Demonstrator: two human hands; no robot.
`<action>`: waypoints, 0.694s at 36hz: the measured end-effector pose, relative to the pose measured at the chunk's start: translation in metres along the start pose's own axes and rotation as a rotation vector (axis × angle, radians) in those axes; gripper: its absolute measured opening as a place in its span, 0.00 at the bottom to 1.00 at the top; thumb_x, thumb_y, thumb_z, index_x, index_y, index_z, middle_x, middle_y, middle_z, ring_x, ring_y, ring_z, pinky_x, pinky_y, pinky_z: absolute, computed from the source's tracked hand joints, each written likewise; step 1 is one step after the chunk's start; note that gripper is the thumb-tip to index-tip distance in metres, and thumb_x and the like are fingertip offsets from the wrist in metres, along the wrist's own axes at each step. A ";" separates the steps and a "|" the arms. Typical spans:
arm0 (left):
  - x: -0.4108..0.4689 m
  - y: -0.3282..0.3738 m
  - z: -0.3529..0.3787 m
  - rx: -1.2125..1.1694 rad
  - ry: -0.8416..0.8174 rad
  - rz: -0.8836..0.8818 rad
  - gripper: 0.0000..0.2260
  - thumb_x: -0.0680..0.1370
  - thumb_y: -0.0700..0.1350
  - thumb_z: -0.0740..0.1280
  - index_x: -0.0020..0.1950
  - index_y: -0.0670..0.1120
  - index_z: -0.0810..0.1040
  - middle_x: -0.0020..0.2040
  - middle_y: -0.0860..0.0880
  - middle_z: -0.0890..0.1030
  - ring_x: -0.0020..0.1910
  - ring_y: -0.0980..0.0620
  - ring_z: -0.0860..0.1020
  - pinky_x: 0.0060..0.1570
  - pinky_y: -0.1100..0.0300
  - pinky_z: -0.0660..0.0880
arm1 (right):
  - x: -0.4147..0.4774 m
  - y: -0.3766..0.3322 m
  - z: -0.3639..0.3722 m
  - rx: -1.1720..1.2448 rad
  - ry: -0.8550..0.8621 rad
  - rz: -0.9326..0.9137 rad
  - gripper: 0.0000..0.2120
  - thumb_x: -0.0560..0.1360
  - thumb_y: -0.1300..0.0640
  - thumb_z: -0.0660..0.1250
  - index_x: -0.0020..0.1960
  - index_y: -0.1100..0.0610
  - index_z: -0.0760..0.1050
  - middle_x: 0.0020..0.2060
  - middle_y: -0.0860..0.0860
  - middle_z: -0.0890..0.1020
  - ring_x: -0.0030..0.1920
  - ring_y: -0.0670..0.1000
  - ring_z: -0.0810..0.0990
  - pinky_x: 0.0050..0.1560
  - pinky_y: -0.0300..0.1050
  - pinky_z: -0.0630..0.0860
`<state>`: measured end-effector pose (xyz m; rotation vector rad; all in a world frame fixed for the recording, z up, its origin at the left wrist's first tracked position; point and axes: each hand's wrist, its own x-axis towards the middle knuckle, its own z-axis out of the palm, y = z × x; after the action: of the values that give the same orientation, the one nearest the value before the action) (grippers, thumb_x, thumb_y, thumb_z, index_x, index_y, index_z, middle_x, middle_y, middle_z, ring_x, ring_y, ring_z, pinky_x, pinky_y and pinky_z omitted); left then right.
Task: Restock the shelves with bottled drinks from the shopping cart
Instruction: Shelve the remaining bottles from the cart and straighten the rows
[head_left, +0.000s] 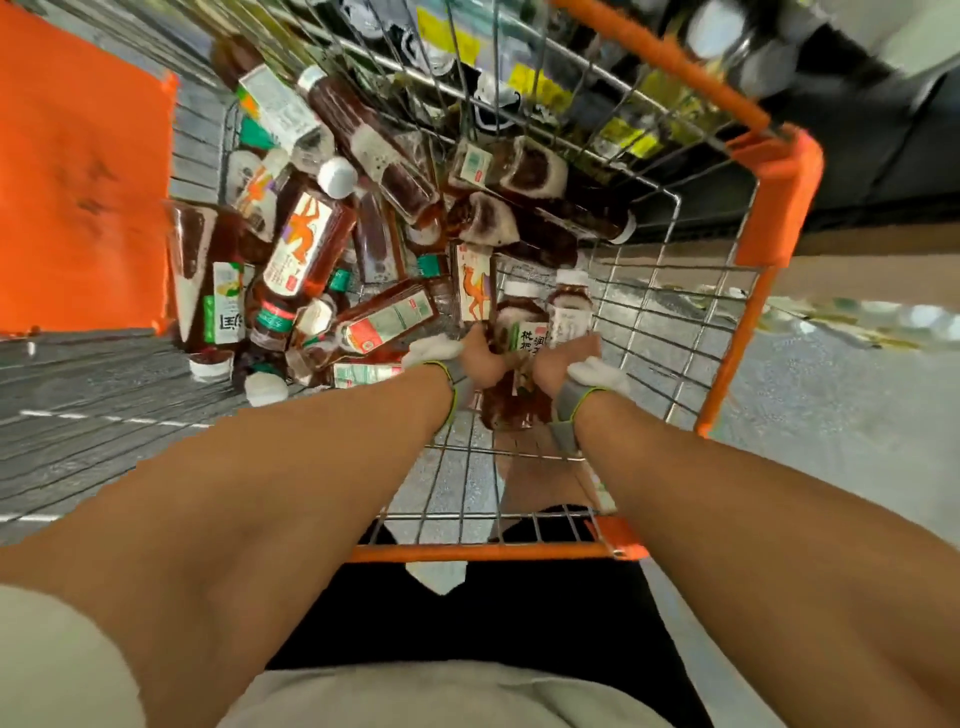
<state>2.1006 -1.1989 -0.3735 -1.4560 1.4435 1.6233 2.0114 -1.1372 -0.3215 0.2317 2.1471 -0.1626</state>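
Observation:
I look down into a wire shopping cart (675, 332) with orange trim. Several brown tea bottles (311, 244) with white caps lie piled in its left and far parts. Both my arms reach into the cart. My left hand (475, 353) and my right hand (563, 364) close around the same dark tea bottle with a green and white label (519, 358), one on each side. Each wrist wears a grey band with a white piece. A second upright bottle (570, 306) stands just behind the held one.
An orange panel (78, 171) stands at the left beside the cart. Dark shelving (857, 104) with blurred bottles runs along the top right. The cart's near orange rim (493, 552) lies below my forearms. Grey floor shows at the right.

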 end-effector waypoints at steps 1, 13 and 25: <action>-0.006 0.000 -0.009 -0.003 0.019 0.023 0.23 0.77 0.44 0.73 0.68 0.35 0.72 0.58 0.41 0.78 0.58 0.46 0.77 0.41 0.70 0.63 | -0.009 -0.005 -0.002 0.007 0.033 -0.014 0.19 0.79 0.57 0.67 0.57 0.71 0.67 0.49 0.57 0.76 0.56 0.53 0.75 0.49 0.44 0.73; -0.097 0.032 -0.175 0.071 0.074 0.274 0.30 0.79 0.59 0.66 0.75 0.44 0.66 0.67 0.47 0.75 0.67 0.45 0.73 0.53 0.62 0.66 | -0.127 -0.070 0.014 0.306 0.029 -0.209 0.16 0.80 0.49 0.66 0.58 0.62 0.74 0.51 0.57 0.80 0.51 0.57 0.78 0.47 0.42 0.71; -0.232 0.102 -0.244 -0.126 0.333 0.601 0.08 0.79 0.48 0.70 0.47 0.46 0.73 0.35 0.55 0.73 0.38 0.53 0.75 0.34 0.70 0.66 | -0.265 -0.119 -0.051 0.500 0.323 -0.595 0.24 0.76 0.44 0.71 0.61 0.61 0.77 0.56 0.60 0.82 0.58 0.63 0.79 0.49 0.48 0.71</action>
<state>2.1667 -1.3927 -0.0877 -1.5013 2.1599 1.9013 2.0863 -1.2695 -0.0692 -0.1163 2.4089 -1.0722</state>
